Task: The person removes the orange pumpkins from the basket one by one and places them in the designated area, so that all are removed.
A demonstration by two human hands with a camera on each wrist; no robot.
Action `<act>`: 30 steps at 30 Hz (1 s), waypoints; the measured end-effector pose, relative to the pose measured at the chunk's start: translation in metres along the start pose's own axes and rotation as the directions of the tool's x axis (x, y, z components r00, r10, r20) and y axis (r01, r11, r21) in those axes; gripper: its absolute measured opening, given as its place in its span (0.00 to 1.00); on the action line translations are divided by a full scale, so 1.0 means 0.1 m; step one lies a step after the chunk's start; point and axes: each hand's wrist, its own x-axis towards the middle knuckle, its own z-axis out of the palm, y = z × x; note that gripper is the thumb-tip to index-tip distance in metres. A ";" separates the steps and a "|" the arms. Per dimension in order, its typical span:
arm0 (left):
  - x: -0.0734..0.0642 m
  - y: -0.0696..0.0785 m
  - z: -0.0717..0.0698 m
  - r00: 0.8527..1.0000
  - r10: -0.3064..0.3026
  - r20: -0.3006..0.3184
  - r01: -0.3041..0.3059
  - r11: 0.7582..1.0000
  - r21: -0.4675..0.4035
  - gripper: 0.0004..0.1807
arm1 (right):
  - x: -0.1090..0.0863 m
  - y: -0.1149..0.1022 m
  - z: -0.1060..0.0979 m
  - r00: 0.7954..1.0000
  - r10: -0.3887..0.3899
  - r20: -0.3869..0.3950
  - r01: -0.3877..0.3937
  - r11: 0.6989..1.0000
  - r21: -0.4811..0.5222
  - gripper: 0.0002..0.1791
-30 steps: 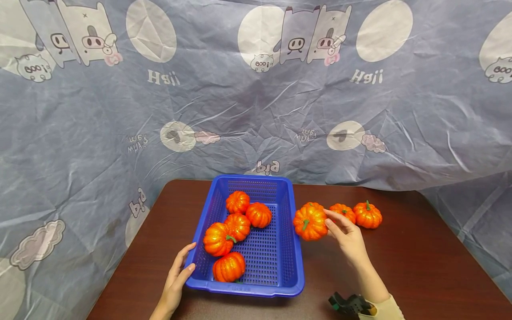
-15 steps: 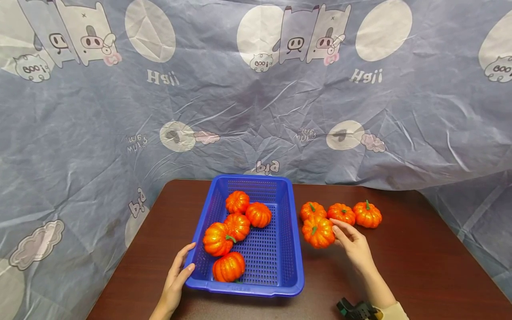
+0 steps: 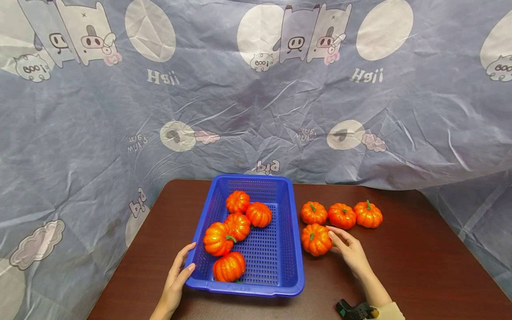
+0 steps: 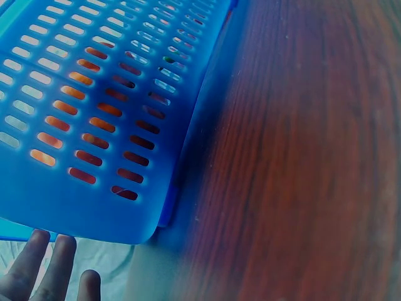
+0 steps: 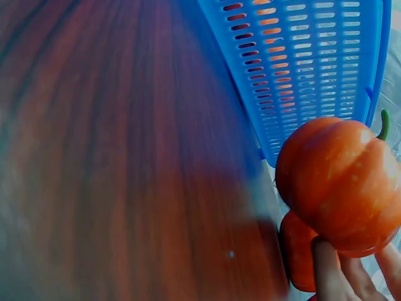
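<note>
In the head view my right hand (image 3: 352,253) grips a small orange pumpkin (image 3: 316,240) by its right side, thumb and fingers on it. It is just right of the blue basket (image 3: 297,266), low over or on the table; I cannot tell which. The right wrist view shows this pumpkin (image 5: 338,182) close up, green stem to the right, fingers below. Against the basket's left rim my left hand (image 3: 172,284) rests with fingers and thumb fairly straight. Fingertips (image 4: 62,244) show by the basket's rim (image 4: 94,232) in the left wrist view. Several pumpkins (image 3: 228,267) lie inside, towards the left.
Behind the held pumpkin stands a row: a left pumpkin (image 3: 314,213), a middle pumpkin (image 3: 342,216) and a right pumpkin (image 3: 368,214). All are on the dark brown table (image 3: 420,266). A patterned cloth (image 3: 256,102) hangs behind and beside it.
The right hand has brought its pumpkin nearer to me and down, from beside the basket's rim. The left pumpkin of the back row has come into sight. Left hand and basket have not moved.
</note>
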 end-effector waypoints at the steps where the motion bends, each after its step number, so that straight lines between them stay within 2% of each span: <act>1: 0.00 0.00 0.00 1.000 0.007 0.000 -0.007 1.000 -0.002 0.26 | 0.00 0.01 0.00 1.000 0.003 0.005 -0.003 1.000 -0.002 0.25; 8: 0.00 -0.01 -0.01 1.000 0.023 -0.004 -0.023 1.000 -0.012 0.26 | 0.01 0.07 -0.01 1.000 -0.001 0.010 0.001 0.999 -0.040 0.25; 15: 0.00 0.00 0.00 1.000 -0.012 -0.024 0.012 1.000 0.010 0.25 | 0.02 0.09 -0.03 0.999 -0.030 -0.038 0.027 0.996 -0.083 0.25; 24: 0.00 0.01 0.00 1.000 -0.006 -0.025 0.006 1.000 0.017 0.25 | 0.03 0.11 -0.05 0.994 -0.074 -0.083 0.065 0.992 -0.106 0.22; 27: 0.00 0.01 0.00 1.000 -0.006 -0.027 0.006 1.000 0.019 0.25 | 0.02 0.04 -0.05 0.992 -0.080 -0.096 0.063 0.985 -0.161 0.20; 30: 0.00 0.00 0.00 1.000 0.005 -0.016 -0.005 1.000 0.005 0.26 | 0.02 -0.01 -0.06 0.990 -0.087 -0.108 0.055 0.963 -0.265 0.20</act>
